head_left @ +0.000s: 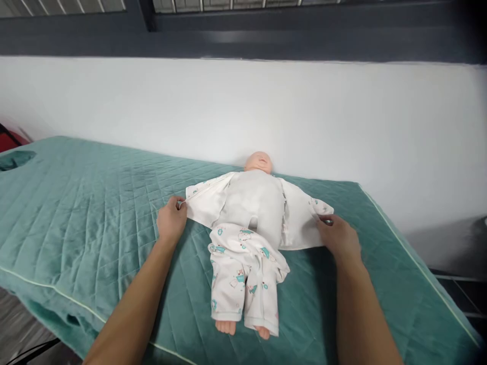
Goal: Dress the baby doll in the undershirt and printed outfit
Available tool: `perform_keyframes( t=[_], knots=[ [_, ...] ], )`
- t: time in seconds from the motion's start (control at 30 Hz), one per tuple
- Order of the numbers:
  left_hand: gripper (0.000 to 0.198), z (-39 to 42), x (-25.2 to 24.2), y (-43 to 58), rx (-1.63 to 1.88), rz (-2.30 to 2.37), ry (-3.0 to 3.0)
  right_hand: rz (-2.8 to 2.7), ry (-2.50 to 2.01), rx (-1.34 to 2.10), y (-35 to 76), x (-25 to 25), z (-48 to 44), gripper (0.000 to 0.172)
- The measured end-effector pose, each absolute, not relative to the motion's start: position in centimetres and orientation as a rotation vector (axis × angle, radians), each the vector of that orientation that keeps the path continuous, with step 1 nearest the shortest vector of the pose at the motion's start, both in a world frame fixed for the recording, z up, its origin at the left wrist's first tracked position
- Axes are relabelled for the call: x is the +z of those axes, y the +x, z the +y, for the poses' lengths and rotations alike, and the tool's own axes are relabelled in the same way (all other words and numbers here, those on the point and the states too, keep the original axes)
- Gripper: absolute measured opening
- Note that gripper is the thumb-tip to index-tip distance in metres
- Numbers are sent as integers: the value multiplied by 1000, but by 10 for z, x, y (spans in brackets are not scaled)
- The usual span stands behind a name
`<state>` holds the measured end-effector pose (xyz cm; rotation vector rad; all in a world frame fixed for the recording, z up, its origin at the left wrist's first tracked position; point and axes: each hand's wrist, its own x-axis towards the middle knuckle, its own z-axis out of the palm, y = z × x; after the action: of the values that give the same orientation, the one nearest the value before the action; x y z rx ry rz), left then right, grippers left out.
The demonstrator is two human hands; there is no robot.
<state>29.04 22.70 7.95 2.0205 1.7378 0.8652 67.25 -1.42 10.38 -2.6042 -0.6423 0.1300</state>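
Note:
A baby doll [254,200] lies on its back on a green quilted table [76,213], head toward the wall. It wears white patterned trousers [243,274]. A white patterned top [299,220] lies open flat under its torso, spread to both sides. My left hand [172,220] pinches the left edge of the top. My right hand [337,235] rests closed on the right flap of the top, gripping its edge.
A white wall [342,126] runs right behind the doll's head, with a dark window frame [266,35] above. The table has a face hole [15,159] at the far left. The table's near edge and right edge drop to the floor.

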Motion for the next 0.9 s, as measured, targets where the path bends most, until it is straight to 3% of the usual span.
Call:
perform_keyframes(
  t=[0.27,0.37,0.47,0.6,0.73,0.9],
  knots=[
    [25,216,79,291,869,1772,2076,-578,-2584,167,657,117,-21,33],
    [29,210,75,292,959,1625,2319,-646,-2498,-125,647,119,-16,34],
    [22,197,75,294,985,1179,2607,-700,-2178,-387,630,123,-9,31],
    [21,173,82,299,701,644,2771,-1037,-1862,156,594,129,0,29],
    [17,162,85,303,518,654,2826,-1323,-1843,546,573,127,6,43],
    [14,165,83,303,457,685,2841,-1244,-1734,860,578,126,4,45]
  ],
)
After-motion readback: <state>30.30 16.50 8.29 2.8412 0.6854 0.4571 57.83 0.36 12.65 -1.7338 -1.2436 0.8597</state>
